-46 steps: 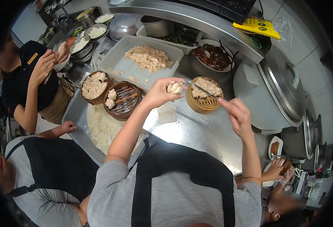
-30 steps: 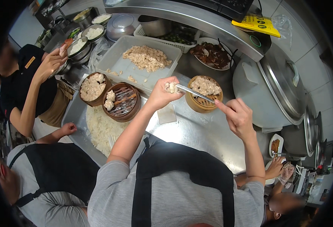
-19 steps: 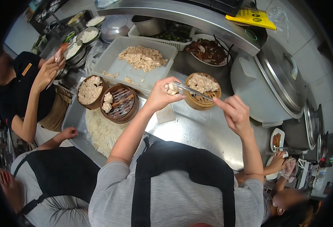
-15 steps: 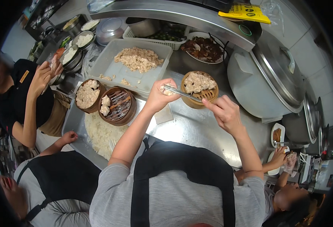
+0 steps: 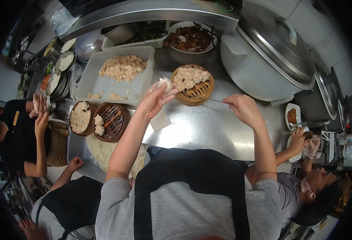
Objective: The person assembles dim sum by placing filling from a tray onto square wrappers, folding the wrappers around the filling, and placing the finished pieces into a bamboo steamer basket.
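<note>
My left hand [image 5: 155,99] holds a small pale dumpling [image 5: 166,83] between thumb and forefinger, its other fingers stretched out. It is at the left edge of a round bamboo steamer [image 5: 202,97], where several filled dumplings [image 5: 190,75] sit toward the back and bare slats show at the front. My right hand [image 5: 243,110] is closed on the end of a narrow metal spreader [image 5: 212,99], whose tip reaches over the steamer's slats. Beyond my left hand, a clear plastic tub [image 5: 144,76] holds a mound of minced filling [image 5: 124,69].
Left of me, two bamboo steamers [image 5: 122,134] hold dumplings, above a grey tub [image 5: 74,146] with pale wrappers. A large lidded pot [image 5: 244,60] stands back right. A bowl of dark food [image 5: 190,38] sits under a metal shelf [image 5: 152,16]. Co-workers' hands [image 5: 40,110] are at both sides.
The spreader has left the dumpling in my left hand, and its tip is now over the bamboo steamer. My left fingers have loosened and spread. The whole view has shifted.
</note>
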The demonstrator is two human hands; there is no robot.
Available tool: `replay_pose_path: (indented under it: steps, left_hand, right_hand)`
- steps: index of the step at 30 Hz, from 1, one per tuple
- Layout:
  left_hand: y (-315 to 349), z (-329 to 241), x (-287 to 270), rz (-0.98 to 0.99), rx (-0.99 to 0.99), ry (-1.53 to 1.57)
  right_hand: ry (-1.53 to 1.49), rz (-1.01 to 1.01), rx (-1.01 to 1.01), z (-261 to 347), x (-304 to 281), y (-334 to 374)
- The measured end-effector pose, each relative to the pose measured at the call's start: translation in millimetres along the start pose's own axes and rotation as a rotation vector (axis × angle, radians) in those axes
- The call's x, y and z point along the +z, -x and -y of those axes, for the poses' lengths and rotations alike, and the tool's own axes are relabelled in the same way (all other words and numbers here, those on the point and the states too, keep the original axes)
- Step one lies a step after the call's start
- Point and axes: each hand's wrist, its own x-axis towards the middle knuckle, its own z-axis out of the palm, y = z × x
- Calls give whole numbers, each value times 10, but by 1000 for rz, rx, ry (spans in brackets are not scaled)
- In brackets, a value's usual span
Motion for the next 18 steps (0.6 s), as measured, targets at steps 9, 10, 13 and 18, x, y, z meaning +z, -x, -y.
replay_pose_path:
  steps: [9, 10, 13, 18]
  left_hand:
    - [-501, 275, 182, 101, 282, -1052]
    - [-511, 265, 264, 154, 422, -1350]
    - [-486, 234, 450, 101, 408, -1588]
    - [-573, 236, 353, 140, 391, -1831]
  right_hand:
    - [72, 21, 16, 19, -107, -181]
    - [85, 30, 38, -3, -112, -181]
    - [96, 32, 33, -58, -84, -197]
    - [132, 55, -26, -67, -22, -292]
